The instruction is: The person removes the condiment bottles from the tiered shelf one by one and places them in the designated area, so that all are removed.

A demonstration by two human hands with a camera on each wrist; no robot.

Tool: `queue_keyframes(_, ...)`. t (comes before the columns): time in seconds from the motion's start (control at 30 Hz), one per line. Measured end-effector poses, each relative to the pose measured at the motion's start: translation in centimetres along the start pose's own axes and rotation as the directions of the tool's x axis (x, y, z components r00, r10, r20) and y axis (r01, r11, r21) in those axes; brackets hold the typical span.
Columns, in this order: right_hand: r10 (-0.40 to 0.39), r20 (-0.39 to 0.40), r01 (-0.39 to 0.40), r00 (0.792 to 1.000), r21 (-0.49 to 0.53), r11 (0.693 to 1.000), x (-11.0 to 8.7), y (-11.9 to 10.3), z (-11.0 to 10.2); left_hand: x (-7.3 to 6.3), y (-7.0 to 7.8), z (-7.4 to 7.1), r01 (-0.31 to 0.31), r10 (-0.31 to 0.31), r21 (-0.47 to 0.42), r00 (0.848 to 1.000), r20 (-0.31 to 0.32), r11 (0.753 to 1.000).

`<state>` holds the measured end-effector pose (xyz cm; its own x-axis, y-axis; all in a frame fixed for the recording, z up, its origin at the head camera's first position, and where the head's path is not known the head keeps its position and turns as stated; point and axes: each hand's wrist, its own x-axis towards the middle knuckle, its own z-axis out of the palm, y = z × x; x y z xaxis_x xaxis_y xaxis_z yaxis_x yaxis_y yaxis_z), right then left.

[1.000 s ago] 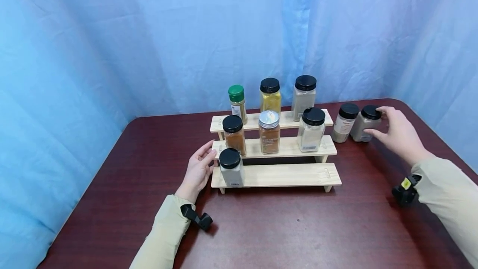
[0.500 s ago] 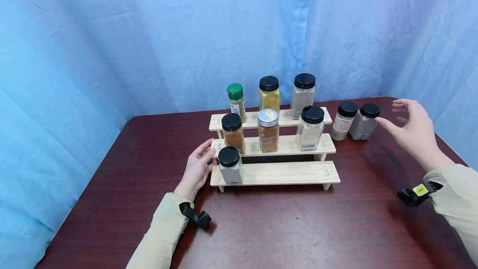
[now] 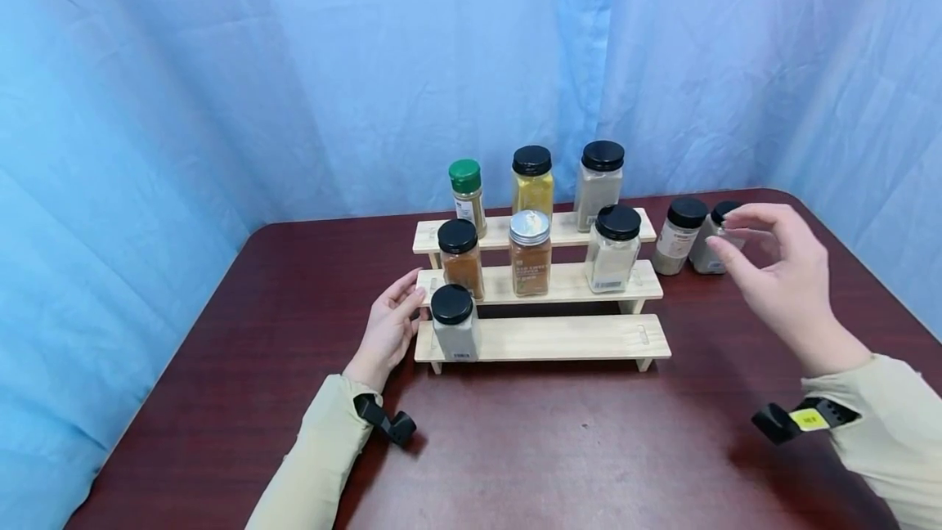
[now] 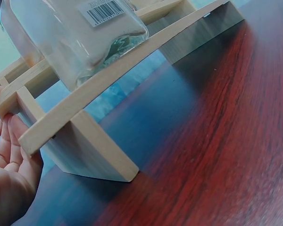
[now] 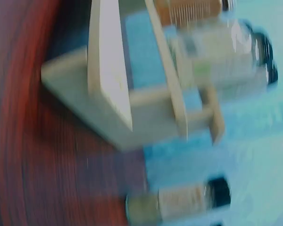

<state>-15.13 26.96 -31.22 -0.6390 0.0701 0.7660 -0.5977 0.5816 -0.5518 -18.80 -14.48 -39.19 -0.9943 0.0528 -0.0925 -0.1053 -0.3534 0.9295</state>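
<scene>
A three-tier wooden spice rack (image 3: 567,339) stands on the table with several jars on it. At its left end my left hand (image 3: 388,325) holds the middle shelf, thumb on top and fingers beneath, as the left wrist view also shows. Close by, a black-lidded jar of pale powder (image 3: 456,332) sits at the left of the bottom shelf. My right hand (image 3: 791,285) is in the air, thumb and fingers apart with nothing between them. It partly covers a black-lidded square jar of grey powder (image 3: 706,248), beside a rounder labelled jar (image 3: 675,242) on the table.
The middle shelf carries an orange-brown jar (image 3: 461,268), a silver-lidded red sweet pepper jar (image 3: 531,264) and a white-powder jar (image 3: 612,260). On top stand a green-capped bottle (image 3: 468,199), a yellow jar (image 3: 533,190) and a grey jar (image 3: 598,190). Blue curtains (image 3: 412,64) surround the table.
My right hand drew off the square grey jar to the right, then swung back left in front of it. The jar stayed in place. My left hand keeps its hold on the rack.
</scene>
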Motion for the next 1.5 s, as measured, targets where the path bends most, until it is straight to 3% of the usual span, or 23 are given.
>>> queue_keyframes(0.13,-0.111,0.063,0.105,0.992,0.099,0.990,-0.4,-2.0,1.5,0.0,0.1,0.0,-0.011,0.011,-0.001,1.000,0.000,1.000)
queue_keyframes(0.33,-0.197,0.207,0.154,0.958,0.206,0.966,-0.9,-4.4,3.5,0.1,0.1,0.1,-0.002,0.002,-0.002,1.000,-0.005,1.000)
queue_keyframes(0.7,-0.134,0.422,0.051,0.897,0.202,0.978,-2.0,-6.7,6.9,0.1,0.0,0.1,0.006,-0.006,-0.008,1.000,-0.004,1.000)
queue_keyframes(1.0,-0.098,0.518,-0.028,0.850,0.229,0.973,-2.4,-7.6,9.3,0.1,-0.1,0.1,0.000,0.000,-0.020,1.000,-0.009,1.000)
queue_keyframes(1.23,-0.137,0.604,-0.001,0.785,0.222,0.975,-2.8,-9.0,11.4,0.0,0.0,0.1,-0.004,0.003,-0.030,1.000,-0.014,1.000)
queue_keyframes(1.5,-0.169,0.633,0.038,0.755,0.215,0.976,-2.8,-10.1,13.3,0.0,-0.1,0.1,0.005,-0.005,-0.022,1.000,-0.016,1.000)
